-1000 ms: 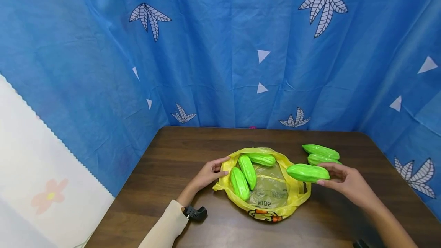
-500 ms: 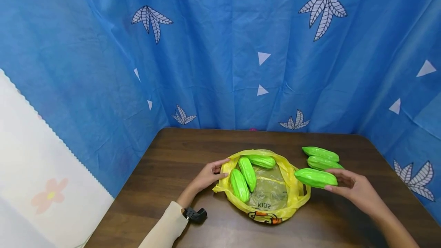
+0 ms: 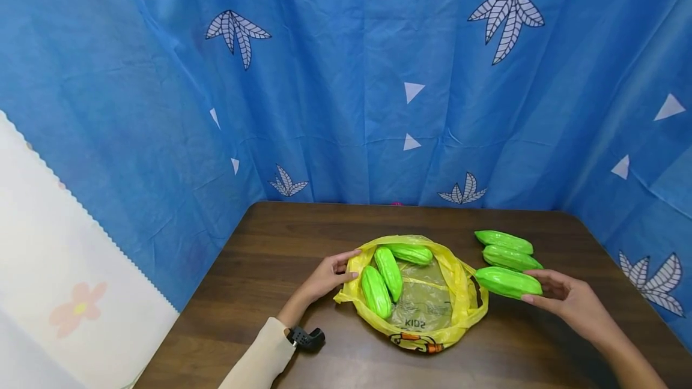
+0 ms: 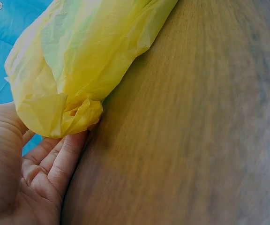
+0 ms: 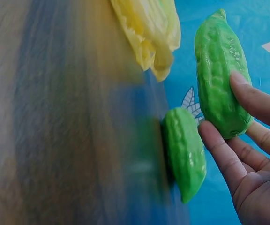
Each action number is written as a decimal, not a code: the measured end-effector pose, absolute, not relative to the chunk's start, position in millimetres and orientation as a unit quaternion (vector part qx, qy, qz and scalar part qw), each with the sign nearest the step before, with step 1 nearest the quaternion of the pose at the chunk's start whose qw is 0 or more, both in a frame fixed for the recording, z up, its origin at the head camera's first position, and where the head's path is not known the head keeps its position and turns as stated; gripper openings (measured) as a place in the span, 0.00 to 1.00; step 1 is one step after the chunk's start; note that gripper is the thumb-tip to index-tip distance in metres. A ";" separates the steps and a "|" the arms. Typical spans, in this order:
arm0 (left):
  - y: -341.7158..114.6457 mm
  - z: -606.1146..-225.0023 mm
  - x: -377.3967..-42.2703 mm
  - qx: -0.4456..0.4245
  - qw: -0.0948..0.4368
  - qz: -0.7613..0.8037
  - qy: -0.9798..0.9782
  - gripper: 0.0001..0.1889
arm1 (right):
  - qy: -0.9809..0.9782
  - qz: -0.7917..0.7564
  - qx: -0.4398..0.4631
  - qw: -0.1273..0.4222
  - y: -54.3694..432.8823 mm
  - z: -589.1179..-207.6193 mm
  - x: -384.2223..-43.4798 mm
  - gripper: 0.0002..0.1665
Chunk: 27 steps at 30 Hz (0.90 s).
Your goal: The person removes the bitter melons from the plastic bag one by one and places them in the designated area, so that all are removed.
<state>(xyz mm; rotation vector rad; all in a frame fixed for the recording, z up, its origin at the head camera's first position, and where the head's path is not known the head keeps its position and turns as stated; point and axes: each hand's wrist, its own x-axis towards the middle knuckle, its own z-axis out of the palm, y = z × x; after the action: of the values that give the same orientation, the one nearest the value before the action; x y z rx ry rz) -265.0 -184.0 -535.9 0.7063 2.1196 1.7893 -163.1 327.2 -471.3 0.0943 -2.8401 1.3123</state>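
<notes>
A yellow plastic bag [image 3: 466, 311] stands with its mouth wide open, rim rolled back, and three green bitter gourds [image 3: 376, 291] lie in its left and back part. At the bag's left rim my left hand [image 3: 323, 278] holds the plastic between thumb and fingers; the left wrist view shows the bunched yellow edge there. My right hand [image 3: 574, 302] pinches one end of another bitter gourd [image 3: 507, 283], just right of the bag and over the table. In the right wrist view this gourd [image 5: 219, 70] points up from between thumb and fingers.
Two more bitter gourds [image 3: 503, 241] lie side by side on the brown wooden table [image 3: 292, 227], behind the held one. A blue patterned curtain [image 3: 335, 77] hangs behind the table and along its sides. A white cloth [image 3: 65, 269] hangs at far left.
My right hand has carried its gourd rightward, from over the bag's right rim to beside the two on the table. My left hand and the bag have stayed put.
</notes>
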 end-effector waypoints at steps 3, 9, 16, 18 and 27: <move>-183.7 -535.4 -264.3 0.245 0.139 0.620 0.732 0.31 | -0.910 0.414 0.030 0.009 332.3 -475.9 -162.8 0.36; -183.2 -536.5 -264.4 0.253 0.135 0.627 0.724 0.31 | -0.913 0.407 0.014 -0.001 338.4 -479.5 -164.3 0.39; -184.1 -536.5 -264.0 0.247 0.137 0.622 0.730 0.31 | -0.917 0.399 0.005 0.001 344.3 -481.6 -165.9 0.41; -184.6 -536.2 -264.0 0.246 0.136 0.620 0.733 0.31 | -0.917 0.399 0.008 0.000 346.7 -482.7 -166.3 0.41; -186.0 -540.2 -266.4 0.263 0.125 0.615 0.733 0.31 | -0.917 0.398 -0.003 -0.018 356.8 -489.0 -168.4 0.44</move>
<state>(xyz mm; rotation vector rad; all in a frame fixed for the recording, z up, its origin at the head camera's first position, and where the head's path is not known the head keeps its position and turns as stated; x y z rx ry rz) -266.4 -186.0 -540.2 0.7667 2.1367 1.7911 -168.4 356.8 -489.0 -0.0093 -2.9148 1.2640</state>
